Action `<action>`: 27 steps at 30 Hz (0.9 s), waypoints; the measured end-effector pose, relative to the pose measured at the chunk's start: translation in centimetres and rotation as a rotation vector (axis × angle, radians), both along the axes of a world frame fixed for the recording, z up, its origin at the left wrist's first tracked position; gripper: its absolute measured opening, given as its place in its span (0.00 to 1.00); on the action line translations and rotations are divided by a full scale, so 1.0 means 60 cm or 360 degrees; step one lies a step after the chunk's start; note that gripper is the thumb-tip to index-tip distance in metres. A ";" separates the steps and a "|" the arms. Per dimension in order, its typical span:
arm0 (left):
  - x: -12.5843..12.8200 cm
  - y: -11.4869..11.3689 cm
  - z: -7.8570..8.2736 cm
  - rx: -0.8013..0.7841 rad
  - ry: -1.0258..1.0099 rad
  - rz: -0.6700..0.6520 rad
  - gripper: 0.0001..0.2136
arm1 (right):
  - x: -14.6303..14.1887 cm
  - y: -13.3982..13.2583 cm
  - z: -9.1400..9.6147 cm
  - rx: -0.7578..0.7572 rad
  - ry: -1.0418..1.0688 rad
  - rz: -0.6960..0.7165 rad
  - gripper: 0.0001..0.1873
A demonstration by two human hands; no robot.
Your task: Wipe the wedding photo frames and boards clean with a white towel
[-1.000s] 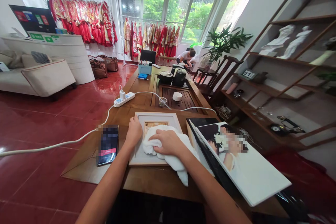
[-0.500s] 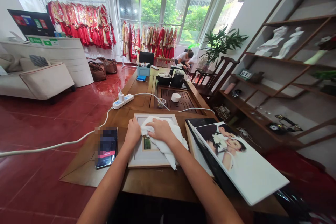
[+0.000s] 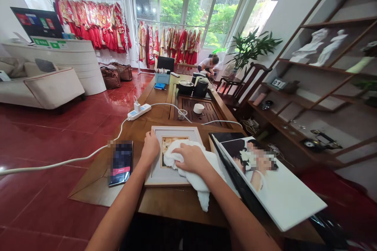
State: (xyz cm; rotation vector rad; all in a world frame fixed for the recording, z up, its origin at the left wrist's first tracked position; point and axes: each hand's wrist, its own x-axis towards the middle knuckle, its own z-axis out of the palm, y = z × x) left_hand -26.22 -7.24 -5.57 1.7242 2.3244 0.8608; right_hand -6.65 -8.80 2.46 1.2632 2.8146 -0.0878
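A white picture frame (image 3: 165, 172) lies flat on the wooden table (image 3: 171, 204) in front of me. My left hand (image 3: 150, 147) is closed on the frame's left edge and holds it down. My right hand (image 3: 192, 158) presses a bunched white cloth (image 3: 197, 178) onto the frame's glass, near its middle and right side. The cloth's loose end hangs over the frame's near edge. Part of the photo inside the frame shows above the cloth.
A phone (image 3: 120, 162) lies left of the frame. A large photo board (image 3: 271, 184) leans at the right. Farther back are a power strip (image 3: 139, 111) with its cord, a tea tray (image 3: 200, 111), kettles and a person seated at the far end. Shelves line the right wall.
My right hand has slid the cloth from the frame's upper part back down toward the middle and right. The left hand has stayed on the frame's left edge.
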 end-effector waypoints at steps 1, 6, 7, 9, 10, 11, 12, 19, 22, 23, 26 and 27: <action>0.000 0.000 0.000 0.0002 0.0000 -0.0002 0.23 | 0.002 0.007 0.000 0.0014 -0.0020 -0.0059 0.21; 0.001 -0.001 0.001 0.0009 -0.0003 -0.0001 0.23 | 0.003 0.046 0.000 0.0069 -0.0070 -0.0282 0.22; 0.001 -0.002 0.001 0.0010 -0.0004 -0.0003 0.23 | 0.000 0.052 0.000 0.0083 -0.0073 -0.0307 0.22; 0.001 -0.002 0.002 0.0013 -0.0004 -0.0008 0.23 | -0.008 0.062 -0.002 0.0109 -0.0075 -0.0345 0.22; 0.001 -0.003 0.002 0.0015 -0.0004 -0.0009 0.23 | -0.012 0.065 -0.003 0.0118 -0.0074 -0.0356 0.22; 0.001 -0.003 0.002 0.0018 -0.0005 -0.0009 0.23 | -0.016 0.067 -0.003 0.0123 -0.0072 -0.0362 0.22; 0.001 -0.003 0.002 0.0020 -0.0005 -0.0009 0.23 | -0.018 0.067 -0.004 0.0127 -0.0070 -0.0366 0.22; 0.000 0.000 -0.003 0.0033 -0.0002 -0.0004 0.24 | 0.002 0.021 -0.004 0.0061 -0.0038 -0.0238 0.22; 0.000 0.000 -0.003 0.0030 -0.0001 -0.0008 0.24 | 0.018 -0.003 -0.004 0.0002 -0.0034 -0.0148 0.21; 0.001 0.000 -0.003 0.0027 -0.0001 -0.0009 0.25 | 0.021 -0.008 -0.004 -0.0011 -0.0037 -0.0141 0.21; 0.001 0.000 -0.001 0.0015 -0.0002 -0.0008 0.25 | 0.022 -0.008 -0.005 -0.0024 -0.0029 -0.0144 0.21; 0.001 -0.001 -0.001 0.0011 -0.0003 -0.0006 0.25 | 0.019 -0.005 -0.005 -0.0019 -0.0024 -0.0144 0.22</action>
